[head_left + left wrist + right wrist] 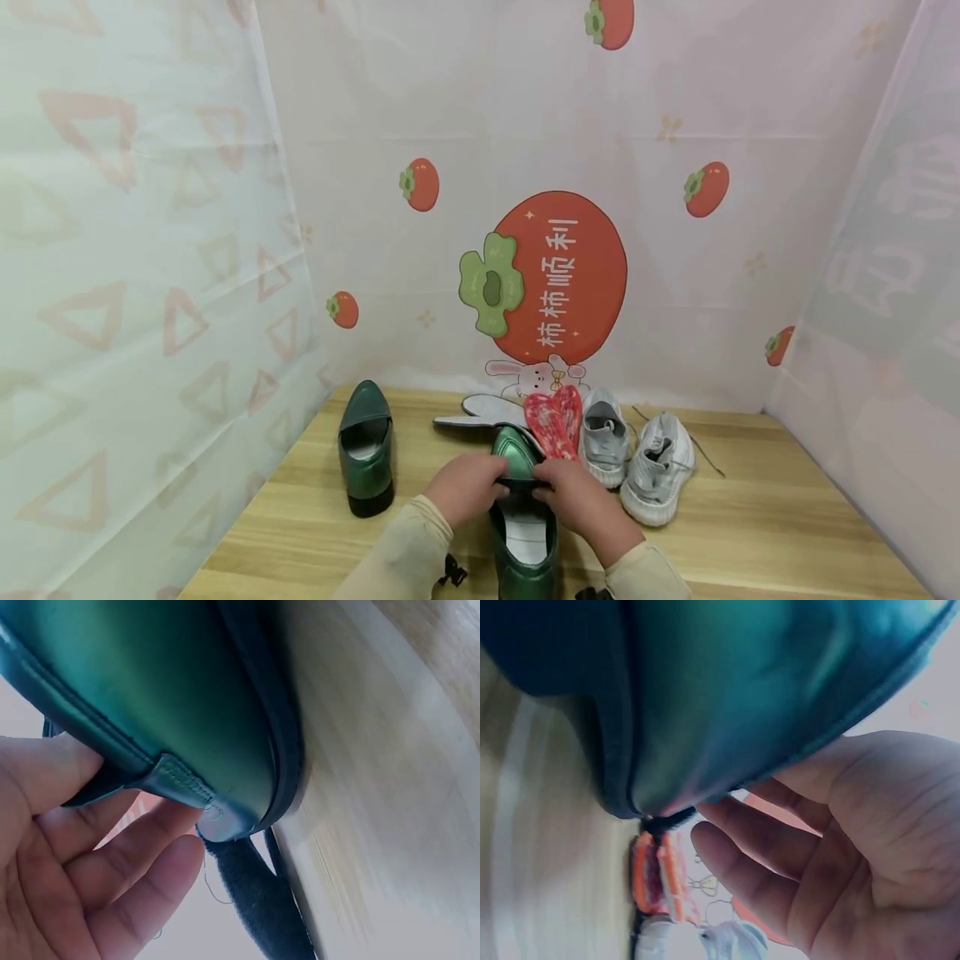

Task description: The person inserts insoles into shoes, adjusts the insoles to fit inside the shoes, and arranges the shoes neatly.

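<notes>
A shiny green loafer (517, 454) stands on the wooden table in front of me, toe pointing away, with a pale insole (527, 542) visible inside. My left hand (467, 487) pinches the left side of the strap at the front of its opening. On the opposite side, my right hand (583, 500) pinches the same edge. The left wrist view shows the left thumb (49, 769) over the rim, with the fingers around the strap's stitched tab (176, 780). In the right wrist view, the green upper (727, 697) hides part of the right hand's grip.
A second green loafer (366, 467) stands at the left. Beyond the toe lie grey insoles (495, 408) and red-and-white insoles (553, 423). Two pale sneakers (606, 442) with loose laces (708, 458) sit to the right. Printed cloth walls (667, 275) enclose the table.
</notes>
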`<state>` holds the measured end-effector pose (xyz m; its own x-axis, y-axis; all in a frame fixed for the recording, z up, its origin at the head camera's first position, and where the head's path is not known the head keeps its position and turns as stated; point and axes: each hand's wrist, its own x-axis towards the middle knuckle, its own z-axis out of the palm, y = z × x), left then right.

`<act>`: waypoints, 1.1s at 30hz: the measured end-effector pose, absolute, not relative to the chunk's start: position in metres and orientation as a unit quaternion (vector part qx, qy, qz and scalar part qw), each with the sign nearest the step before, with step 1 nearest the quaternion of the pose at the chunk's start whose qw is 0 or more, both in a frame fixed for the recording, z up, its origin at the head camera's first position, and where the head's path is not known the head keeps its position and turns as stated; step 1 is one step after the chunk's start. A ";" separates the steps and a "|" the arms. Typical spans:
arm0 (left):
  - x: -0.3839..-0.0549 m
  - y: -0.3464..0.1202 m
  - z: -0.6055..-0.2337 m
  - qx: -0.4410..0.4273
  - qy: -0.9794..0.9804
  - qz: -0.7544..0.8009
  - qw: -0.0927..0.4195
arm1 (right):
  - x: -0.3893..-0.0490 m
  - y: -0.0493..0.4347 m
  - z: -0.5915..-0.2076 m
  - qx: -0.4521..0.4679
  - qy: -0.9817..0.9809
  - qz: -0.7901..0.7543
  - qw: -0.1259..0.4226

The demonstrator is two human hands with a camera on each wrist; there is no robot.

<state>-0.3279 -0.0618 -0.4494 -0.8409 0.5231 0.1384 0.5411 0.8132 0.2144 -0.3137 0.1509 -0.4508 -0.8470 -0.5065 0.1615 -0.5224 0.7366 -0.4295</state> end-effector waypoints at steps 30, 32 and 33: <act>-0.327 -0.060 -0.451 -0.266 -0.949 -0.163 0.037 | -0.312 0.142 -0.456 0.226 -0.943 0.239 0.041; -0.326 -0.060 -0.449 -0.254 -0.951 -0.174 0.028 | -0.311 0.142 -0.455 0.216 -0.943 0.251 0.032; -0.326 -0.059 -0.448 -0.247 -0.952 -0.181 0.021 | -0.311 0.143 -0.454 0.208 -0.944 0.253 0.027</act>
<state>-0.3255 -0.0593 -0.4482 -0.8774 0.4623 0.1285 0.4773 0.8130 0.3337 -0.3109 0.1429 -0.4544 -0.9117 -0.3800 0.1560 -0.4071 0.7849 -0.4671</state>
